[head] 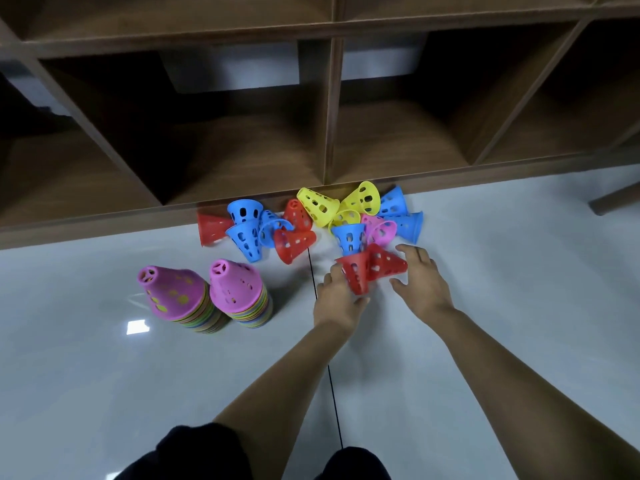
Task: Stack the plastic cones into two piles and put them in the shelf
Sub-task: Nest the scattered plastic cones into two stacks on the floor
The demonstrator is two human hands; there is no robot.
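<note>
— So, what are the hands doing?
— The left hand's (341, 299) fingers are grasping a red perforated plastic cone (356, 277) at the near edge of the loose heap of blue, yellow, red and pink plastic cones (320, 206), which is lying on the pale glossy floor (519, 271) by the brown wooden shelf (329, 98).
— And the right hand (420, 275)?
— Its fingers are spreading, released, around a second red cone (389, 263); I cannot tell whether they are touching it. One pink-topped cone stack (173, 292) and another pink-topped stack (239, 289) are standing left.

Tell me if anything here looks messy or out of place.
Yes. Loose cones lie tipped in a jumble on the floor by the shelf, unlike the two upright piles. The left hand grips a red cone.
</note>
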